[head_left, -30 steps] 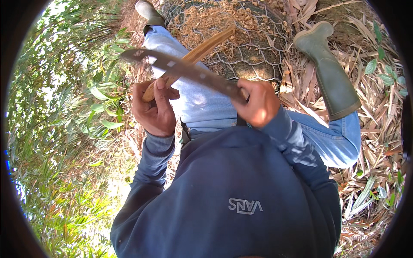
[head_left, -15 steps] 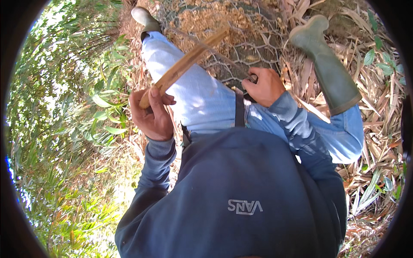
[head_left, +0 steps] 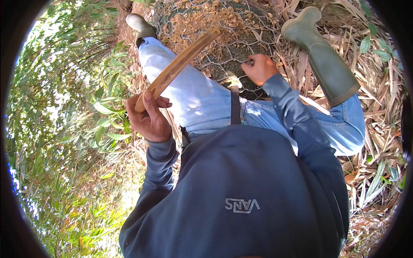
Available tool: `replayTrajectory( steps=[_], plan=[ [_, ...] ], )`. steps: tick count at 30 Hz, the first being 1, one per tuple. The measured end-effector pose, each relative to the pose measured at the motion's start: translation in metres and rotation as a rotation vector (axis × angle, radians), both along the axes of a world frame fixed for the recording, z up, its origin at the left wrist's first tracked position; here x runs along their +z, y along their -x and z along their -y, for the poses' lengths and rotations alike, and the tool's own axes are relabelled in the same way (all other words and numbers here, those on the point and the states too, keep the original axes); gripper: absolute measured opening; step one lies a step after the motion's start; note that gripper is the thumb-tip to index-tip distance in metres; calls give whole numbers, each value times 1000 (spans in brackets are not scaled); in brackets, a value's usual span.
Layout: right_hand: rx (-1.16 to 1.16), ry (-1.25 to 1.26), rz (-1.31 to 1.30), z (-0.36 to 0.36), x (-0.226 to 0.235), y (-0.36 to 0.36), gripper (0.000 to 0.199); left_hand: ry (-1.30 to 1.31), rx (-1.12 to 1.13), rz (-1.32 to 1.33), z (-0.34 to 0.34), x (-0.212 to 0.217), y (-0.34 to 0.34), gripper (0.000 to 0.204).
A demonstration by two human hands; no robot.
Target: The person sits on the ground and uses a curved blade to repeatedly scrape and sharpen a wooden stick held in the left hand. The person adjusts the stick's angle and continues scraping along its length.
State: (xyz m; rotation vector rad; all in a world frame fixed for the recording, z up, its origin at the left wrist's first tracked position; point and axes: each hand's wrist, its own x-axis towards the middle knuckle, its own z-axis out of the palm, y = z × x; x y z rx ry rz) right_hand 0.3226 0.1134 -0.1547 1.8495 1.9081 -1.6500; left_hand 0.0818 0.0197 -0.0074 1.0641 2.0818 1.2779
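Gripping a wooden stick (head_left: 178, 64) in a closed left hand (head_left: 148, 118), angled up over the knee. Right hand (head_left: 259, 69) is curled tight, fingers pinching the wire mesh (head_left: 202, 21) over the dirt mound

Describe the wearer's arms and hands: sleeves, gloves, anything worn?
Both arms wear long, dark blue-grey sweatshirt sleeves with ribbed cuffs at the wrists. The left hand and right hand are bare: no gloves. No rings, watch or straps show from this view. The sleeves are plain and unmarked, matching the sweatshirt body, which has a pale chest print.
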Motion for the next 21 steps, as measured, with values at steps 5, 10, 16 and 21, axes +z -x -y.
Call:
replayTrajectory(
  steps=[5,10,16,21],
  plan=[
    [89,-64,6,-2,21,3,40,-3,5,-27,4,-4,3,22],
    [-32,65,119,-10,-16,0,53,8,18,-20,0,-1,1,23],
    [-7,-120,51,0,-15,-8,48,-17,12,4,0,-5,5,22],
    [46,21,96,-16,7,-13,43,20,-37,-36,2,-2,6,20]
  ],
)
